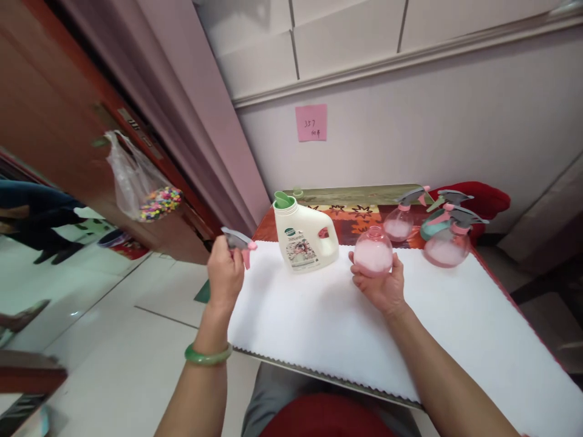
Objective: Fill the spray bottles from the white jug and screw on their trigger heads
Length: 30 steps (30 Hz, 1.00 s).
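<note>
My left hand (225, 273) is closed around a grey and pink spray trigger head (239, 240), raised over the left edge of the table. In my right hand (385, 291) rests a round pink spray bottle (373, 252), its neck uncovered and its inside whitish. The fingers and thumb wrap its lower sides. Between the hands stands a cream detergent jug (303, 237) with a green spout (285, 200), upright, its handle to the right.
Behind my right hand stand spray bottles with heads on: a pink one (398, 224), a teal one (432, 226) and another pink one (449, 246). A white cloth (310, 321) covers the table. A bag of colourful beads (159, 203) hangs from the door at left; a person's legs (40, 212) show beyond.
</note>
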Tool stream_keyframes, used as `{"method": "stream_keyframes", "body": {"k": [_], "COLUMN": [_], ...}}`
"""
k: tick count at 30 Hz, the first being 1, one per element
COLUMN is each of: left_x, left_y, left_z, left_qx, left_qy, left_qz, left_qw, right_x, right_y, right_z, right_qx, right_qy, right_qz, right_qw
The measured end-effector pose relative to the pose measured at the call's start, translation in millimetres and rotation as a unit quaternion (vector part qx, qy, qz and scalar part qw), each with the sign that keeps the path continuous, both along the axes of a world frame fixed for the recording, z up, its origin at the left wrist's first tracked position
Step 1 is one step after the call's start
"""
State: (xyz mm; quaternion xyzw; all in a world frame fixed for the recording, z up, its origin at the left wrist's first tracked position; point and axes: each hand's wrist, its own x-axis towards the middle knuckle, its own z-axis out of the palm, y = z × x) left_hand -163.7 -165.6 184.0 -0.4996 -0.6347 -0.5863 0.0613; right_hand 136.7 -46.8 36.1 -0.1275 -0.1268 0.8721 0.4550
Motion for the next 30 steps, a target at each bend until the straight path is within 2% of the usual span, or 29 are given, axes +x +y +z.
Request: {"method": "stream_keyframes", "body": {"k": [2, 4, 6, 9, 13, 16, 23, 27, 30], "left_x": [-24.0, -38.9, -43.5, -33.3, -5.0, 9.6, 8.3, 12.8, 27.9], "left_y": [-7.5, -13.8, -18.2, -19.4, -12.9, -9.3, -20.2, -24.4, -19.5], "left_z": [-34.4, -62.5, -82.2, -99.5, -109.3, -109.1, -98.8, -105.6, -115.7], "left_qx": [-0.099, -0.197, -0.277, -0.355, -0.412, -0.437, -0.444, -0.431, -0.420], "left_qy": [0.063, 0.120, 0.173, 0.238, 0.287, 0.296, 0.308, 0.305, 0.298], "left_qz": [0.037, 0.027, -0.010, -0.071, -0.121, -0.109, -0.141, -0.150, -0.149], "left_qw": [0.992, 0.973, 0.945, 0.901, 0.856, 0.842, 0.829, 0.836, 0.844], "right_x": [-0.3, -1.3, -2.6, -4.4, -5.2, -4.3, -3.2, -3.4, -3.3], "right_y": [0.4, 0.6, 0.7, 0.0, -1.0, -0.4, 4.1, 5.1, 5.0], "right_z": [-1.9, -4.6, -7.4, -10.6, -13.1, -14.6, -16.4, -15.7, -15.4], "right_qx": [0.003, 0.003, 0.004, 0.008, 0.011, 0.014, 0.013, 0.012, 0.014], "right_qy": [0.016, 0.017, 0.010, -0.004, -0.019, -0.025, -0.010, -0.006, -0.005], "right_qz": [0.008, 0.011, 0.010, 0.011, 0.011, 0.006, 0.004, 0.000, -0.004], "right_qw": [1.000, 1.000, 1.000, 1.000, 1.000, 1.000, 1.000, 1.000, 1.000]}}
